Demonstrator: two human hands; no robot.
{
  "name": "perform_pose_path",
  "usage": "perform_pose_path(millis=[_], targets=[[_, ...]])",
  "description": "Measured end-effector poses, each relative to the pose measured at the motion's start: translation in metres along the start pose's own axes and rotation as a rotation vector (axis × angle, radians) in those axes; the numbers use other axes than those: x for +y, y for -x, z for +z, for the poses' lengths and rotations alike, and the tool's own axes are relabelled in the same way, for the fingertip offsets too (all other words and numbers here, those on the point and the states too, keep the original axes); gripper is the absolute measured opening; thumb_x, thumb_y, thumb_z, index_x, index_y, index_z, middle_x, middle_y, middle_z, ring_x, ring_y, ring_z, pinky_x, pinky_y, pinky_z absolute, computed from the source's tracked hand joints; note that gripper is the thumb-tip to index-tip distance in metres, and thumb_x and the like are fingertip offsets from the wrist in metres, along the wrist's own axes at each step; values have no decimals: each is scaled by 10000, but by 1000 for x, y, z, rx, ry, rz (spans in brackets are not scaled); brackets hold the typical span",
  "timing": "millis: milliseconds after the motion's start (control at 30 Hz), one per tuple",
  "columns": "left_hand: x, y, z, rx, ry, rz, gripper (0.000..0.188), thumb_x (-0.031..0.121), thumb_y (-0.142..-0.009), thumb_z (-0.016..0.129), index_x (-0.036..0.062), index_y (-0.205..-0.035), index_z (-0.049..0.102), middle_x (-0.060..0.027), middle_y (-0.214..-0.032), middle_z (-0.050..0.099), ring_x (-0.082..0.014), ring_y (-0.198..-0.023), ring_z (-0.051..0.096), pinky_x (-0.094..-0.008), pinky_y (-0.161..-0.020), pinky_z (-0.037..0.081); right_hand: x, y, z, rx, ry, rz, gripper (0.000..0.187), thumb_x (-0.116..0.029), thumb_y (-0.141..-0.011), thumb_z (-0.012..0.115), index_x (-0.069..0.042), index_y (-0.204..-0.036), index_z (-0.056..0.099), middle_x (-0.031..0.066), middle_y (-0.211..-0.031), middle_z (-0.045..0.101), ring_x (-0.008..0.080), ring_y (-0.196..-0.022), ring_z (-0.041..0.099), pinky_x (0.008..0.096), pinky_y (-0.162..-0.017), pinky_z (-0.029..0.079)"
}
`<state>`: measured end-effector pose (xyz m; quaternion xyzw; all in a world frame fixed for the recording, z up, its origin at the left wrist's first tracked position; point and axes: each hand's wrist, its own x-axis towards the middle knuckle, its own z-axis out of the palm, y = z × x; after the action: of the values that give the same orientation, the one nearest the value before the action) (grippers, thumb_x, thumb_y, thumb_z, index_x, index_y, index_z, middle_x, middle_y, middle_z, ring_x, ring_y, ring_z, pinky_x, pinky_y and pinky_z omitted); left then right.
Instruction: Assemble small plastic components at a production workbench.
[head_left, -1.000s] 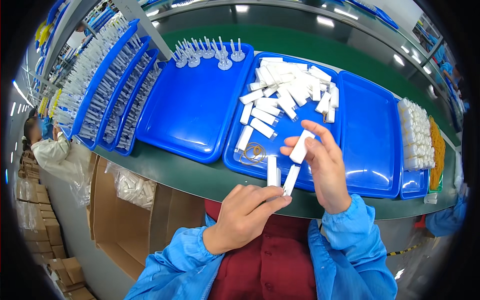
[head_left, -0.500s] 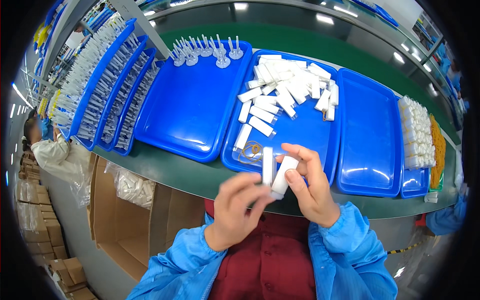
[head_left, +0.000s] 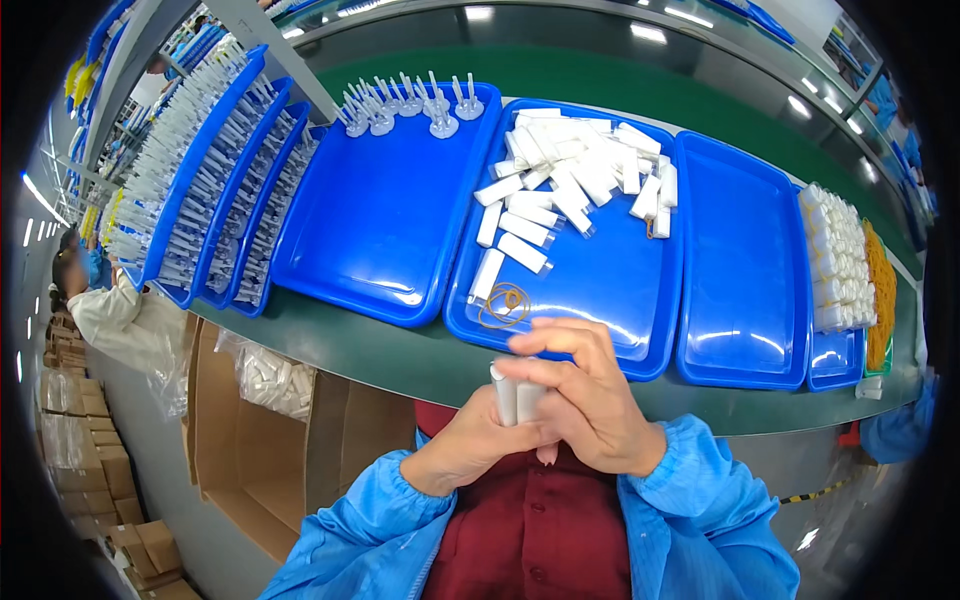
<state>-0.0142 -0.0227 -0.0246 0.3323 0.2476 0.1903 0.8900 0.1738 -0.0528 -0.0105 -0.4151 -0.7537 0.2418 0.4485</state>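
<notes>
In front of my chest, my left hand (head_left: 462,441) is closed around two white rectangular pieces (head_left: 507,392) held side by side and nearly upright. My right hand (head_left: 592,408) curls over the same pieces from the right, its fingers bent across them; part of them is hidden behind it. Just beyond the hands lies a blue tray (head_left: 610,290) with a heap of similar white pieces (head_left: 570,165), some with clear ends. Tan rubber bands (head_left: 505,306) rest in the tray's near left corner.
At left stand a blue tray (head_left: 370,240) with clear stemmed parts (head_left: 440,120) and tilted trays (head_left: 200,200) full of them. Right are another blue tray (head_left: 740,270), stacked white pieces (head_left: 835,265) and a heap of rubber bands (head_left: 880,300). An open carton (head_left: 250,440) sits below.
My hands have come together and drawn slightly nearer to me. The two white pieces, held apart in the right hand's reach before, are now gathered between both hands.
</notes>
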Motion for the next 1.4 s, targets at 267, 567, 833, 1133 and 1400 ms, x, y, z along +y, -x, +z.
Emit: perform_pose_path(millis=[267, 567, 833, 1133, 1400], targets=[[-16, 1, 16, 113, -10, -41, 339, 153, -958, 721, 4, -1238, 602, -60, -1149, 651, -131, -1053, 636, -286, -862, 529, -16, 9, -6, -151, 349, -14, 903, -306, -604, 872, 6, -1379, 529, 157, -1287, 633, 331, -1140, 635, 464, -998, 505], [-12, 15, 9, 372, -167, 30, 314, 70, -903, 771, 0, -1170, 621, -11, -825, 641, -72, -708, 610, -240, -644, 510, 26, -23, -9, -39, 23, 169, 370, -235, -855, 765, -42, -1162, 688, 145, -1090, 673, 324, -983, 631, 416, -850, 512], [-8, 20, 1, 539, -501, 307, 294, 44, -856, 800, -1, -1104, 648, 6, -757, 633, -41, -626, 554, -216, -538, 428, 50, -50, 12, 86, 488, 174, 115, -96, -862, 745, -47, -957, 704, 89, -852, 657, 255, -793, 652, 377, -708, 518], [-1, 6, -8, 628, -435, 482, 177, 7, -875, 769, 12, -882, 593, -56, -742, 657, -100, -605, 630, -240, -523, 500, 42, -28, -7, 168, 133, 436, 67, -50, -897, 700, -7, -922, 656, 107, -843, 649, 241, -765, 662, 359, -672, 525], [-1, -4, -2, 525, -359, 461, 191, 50, -893, 784, 22, -875, 597, -45, -771, 661, -94, -668, 657, -246, -606, 557, 69, -62, 31, 83, 582, 170, 94, -150, -883, 713, -75, -931, 686, 86, -828, 632, 270, -823, 664, 394, -692, 546]])
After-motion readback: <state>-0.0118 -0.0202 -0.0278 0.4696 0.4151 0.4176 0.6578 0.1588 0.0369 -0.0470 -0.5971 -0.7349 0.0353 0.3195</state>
